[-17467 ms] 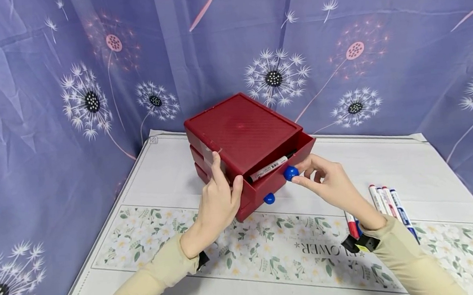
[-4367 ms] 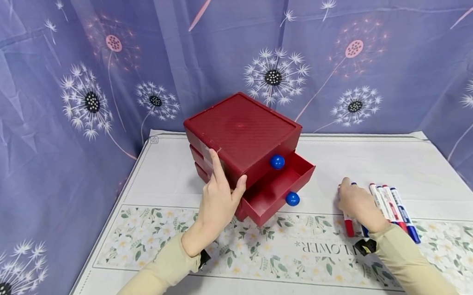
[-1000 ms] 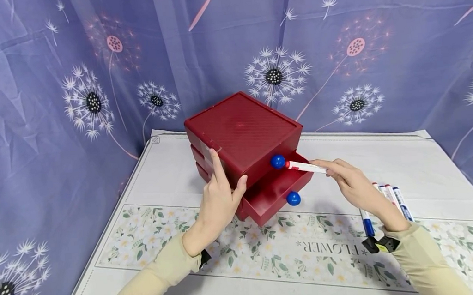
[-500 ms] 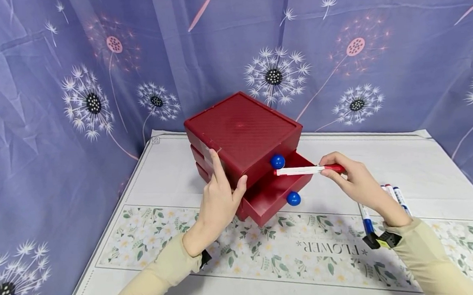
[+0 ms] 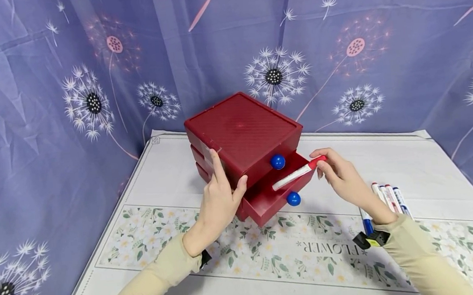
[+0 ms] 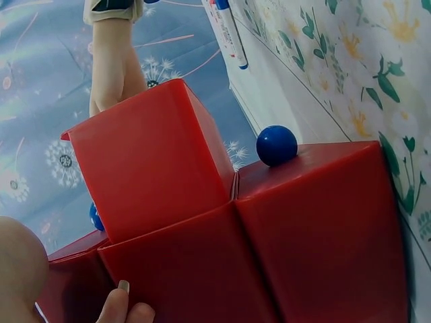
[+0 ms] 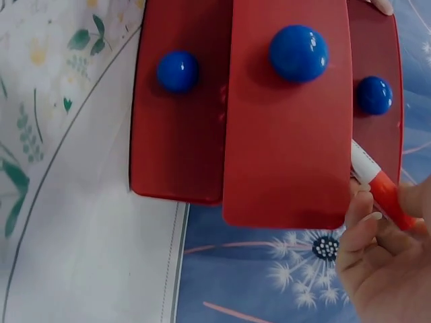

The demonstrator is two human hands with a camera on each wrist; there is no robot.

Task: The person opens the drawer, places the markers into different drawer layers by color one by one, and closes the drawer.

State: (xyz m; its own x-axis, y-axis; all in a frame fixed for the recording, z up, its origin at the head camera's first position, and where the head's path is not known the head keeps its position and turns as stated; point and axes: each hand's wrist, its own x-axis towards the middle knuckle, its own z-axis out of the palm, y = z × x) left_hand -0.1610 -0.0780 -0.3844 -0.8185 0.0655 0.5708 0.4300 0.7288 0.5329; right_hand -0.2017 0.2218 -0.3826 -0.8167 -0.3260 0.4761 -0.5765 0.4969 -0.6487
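Note:
A red drawer cabinet [image 5: 243,124] with blue round knobs stands on the table, its middle drawer [image 5: 262,205] pulled out. My left hand [image 5: 218,204] rests against the cabinet's left side, index finger straight and thumb at the front corner. In the left wrist view, its fingertips [image 6: 116,304] lie on the red side wall. My right hand [image 5: 340,176] pinches a whiteboard marker [image 5: 293,177] by its red cap. The marker slants down over the pulled-out drawer, white end lower. In the right wrist view, the front panel [image 7: 289,148] hides the marker's lower end.
Several markers [image 5: 389,198] with red or blue ends lie side by side on the table at the right. Another blue-ended marker [image 5: 366,223] lies partly under the right wrist. Patterned curtains [image 5: 228,37] enclose the table's back and sides.
Earlier the top drawer stood out with a marker inside; now it is in, the middle one out. My right hand has picked up a red-capped marker and tilted it down over the drawer.

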